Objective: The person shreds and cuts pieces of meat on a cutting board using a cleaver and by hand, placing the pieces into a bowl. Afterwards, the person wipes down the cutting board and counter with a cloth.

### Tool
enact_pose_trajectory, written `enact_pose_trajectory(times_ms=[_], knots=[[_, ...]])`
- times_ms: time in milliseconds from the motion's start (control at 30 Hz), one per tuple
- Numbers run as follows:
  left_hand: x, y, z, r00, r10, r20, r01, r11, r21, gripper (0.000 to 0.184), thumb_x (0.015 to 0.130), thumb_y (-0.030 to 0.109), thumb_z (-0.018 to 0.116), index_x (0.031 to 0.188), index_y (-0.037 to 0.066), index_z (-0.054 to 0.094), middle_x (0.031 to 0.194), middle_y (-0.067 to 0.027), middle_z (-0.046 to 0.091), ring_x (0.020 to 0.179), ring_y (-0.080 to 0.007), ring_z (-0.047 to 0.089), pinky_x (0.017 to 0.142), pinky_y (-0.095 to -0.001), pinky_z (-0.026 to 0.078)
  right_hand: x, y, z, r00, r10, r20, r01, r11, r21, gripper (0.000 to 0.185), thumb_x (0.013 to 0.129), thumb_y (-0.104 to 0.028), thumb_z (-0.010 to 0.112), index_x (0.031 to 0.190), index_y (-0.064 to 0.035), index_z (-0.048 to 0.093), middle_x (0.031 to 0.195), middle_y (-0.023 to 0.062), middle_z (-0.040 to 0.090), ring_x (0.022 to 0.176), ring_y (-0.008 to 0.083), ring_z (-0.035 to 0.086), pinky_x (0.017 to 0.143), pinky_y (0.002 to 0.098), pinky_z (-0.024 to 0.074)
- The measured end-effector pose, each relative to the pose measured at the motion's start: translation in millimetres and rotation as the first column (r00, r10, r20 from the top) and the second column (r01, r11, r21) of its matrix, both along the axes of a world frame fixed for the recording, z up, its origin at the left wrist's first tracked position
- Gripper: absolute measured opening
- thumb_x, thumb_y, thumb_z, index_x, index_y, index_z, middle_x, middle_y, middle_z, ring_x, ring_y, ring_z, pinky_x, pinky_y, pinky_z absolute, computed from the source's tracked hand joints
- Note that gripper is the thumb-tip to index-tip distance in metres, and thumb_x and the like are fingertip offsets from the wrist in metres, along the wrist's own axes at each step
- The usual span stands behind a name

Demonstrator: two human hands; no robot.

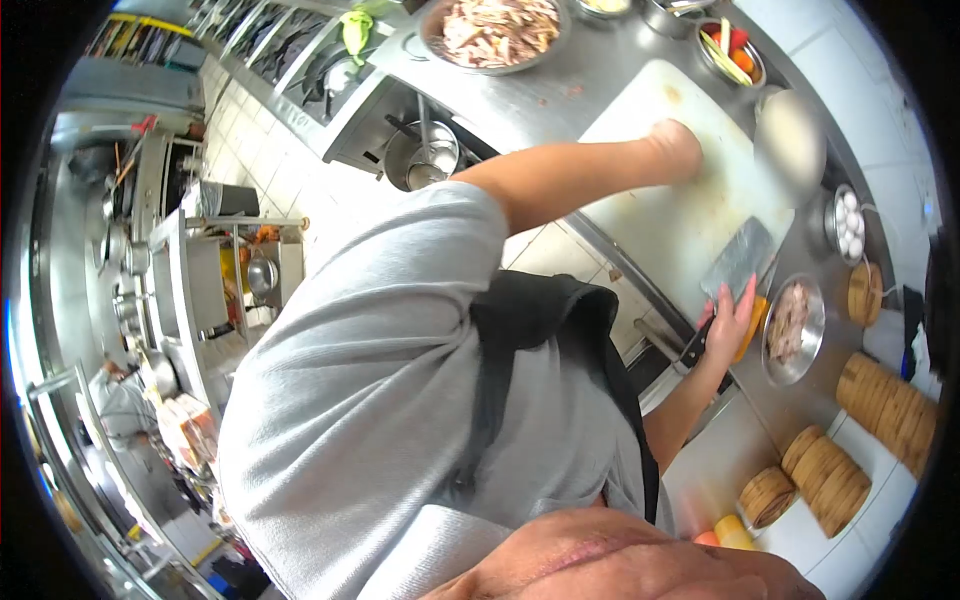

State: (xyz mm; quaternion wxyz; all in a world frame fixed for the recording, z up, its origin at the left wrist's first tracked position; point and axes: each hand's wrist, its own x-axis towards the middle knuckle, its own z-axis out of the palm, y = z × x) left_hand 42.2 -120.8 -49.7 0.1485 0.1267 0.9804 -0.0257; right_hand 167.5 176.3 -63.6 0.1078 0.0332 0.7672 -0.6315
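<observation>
My right hand [732, 315] is wrapped round a cleaver [738, 258], its fingers reaching onto the base of the blade. The broad grey blade lies over the near right part of a white cutting board [665, 230], and its dark handle points back toward me. My left hand [677, 150] is over the far part of the same board; its fingers are bent away from view and hidden, so I cannot see whether they hold anything. Beside my right hand stands a metal bowl [793, 330] with pieces of pale meat. An orange-yellow object [752, 328] shows partly behind that hand.
A large bowl of sliced meat [490, 35] stands at the far left of the steel counter [520, 100]. Along the back are a vegetable bowl [730, 52], a blurred pale round thing [790, 145] and a bowl of eggs [848, 222]. Bamboo steamers [825, 480] stand at right.
</observation>
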Motion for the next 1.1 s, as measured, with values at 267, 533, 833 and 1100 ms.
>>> enact_pose_trajectory(times_ms=[267, 533, 833, 1100], knots=[[103.8, -57.1, 30.7, 0.992, -0.037, -0.124, 0.081, 0.926, 0.37, 0.021, 0.091, 0.026, 0.066, 0.101, 0.012, 0.078, 0.097, -0.011, 0.076, 0.091, -0.0332, 0.074, 0.077, -0.0469, 0.058, 23.2, -20.6, 8.3, 0.994, -0.109, -0.025, 0.11, 0.993, 0.031, 0.075, 0.101, -0.008, 0.061, 0.165, -0.013, 0.024, 0.089, 0.0076, 0.061, 0.058, 0.0115, 0.054, 0.04, 0.027, 0.0431], [321.7, -253.4, -15.9, 0.934, 0.356, 0.022, -0.281, 0.696, 0.661, 0.02, 0.084, 0.021, 0.069, 0.098, 0.007, 0.069, 0.093, -0.0175, 0.074, 0.09, -0.0385, 0.071, 0.077, -0.0493, 0.055, 40.9, -123.7, 59.2, 1.0, -0.019, -0.014, 0.021, 0.987, 0.162, 0.073, 0.1, -0.005, 0.059, 0.165, -0.0094, 0.025, 0.084, 0.007, 0.064, 0.055, 0.0118, 0.054, 0.041, 0.0286, 0.043], [506.7, -375.2, -73.1, 0.699, 0.699, 0.151, -0.638, 0.514, 0.574, 0.02, 0.084, 0.018, 0.067, 0.1, 0.007, 0.071, 0.089, -0.0199, 0.072, 0.086, -0.0407, 0.07, 0.076, -0.049, 0.055, -75.4, -133.3, 63.8, 0.969, 0.206, -0.135, 0.029, 0.45, 0.893, 0.071, 0.09, -0.021, 0.065, 0.157, -0.011, 0.044, 0.097, 0.0152, 0.074, 0.081, 0.0283, 0.071, 0.072, 0.0392, 0.0557], [598.5, -408.0, -64.2, 0.564, 0.777, 0.28, -0.78, 0.39, 0.489, 0.024, 0.085, 0.02, 0.067, 0.101, 0.002, 0.069, 0.081, -0.0209, 0.07, 0.08, -0.0389, 0.07, 0.075, -0.0449, 0.055, -36.9, -371.4, 53.4, 0.776, 0.62, -0.114, -0.056, 0.249, 0.967, 0.053, 0.092, -0.013, 0.053, 0.145, -0.0187, 0.06, 0.127, 0.0178, 0.07, 0.118, 0.0329, 0.067, 0.101, 0.0443, 0.0525]])
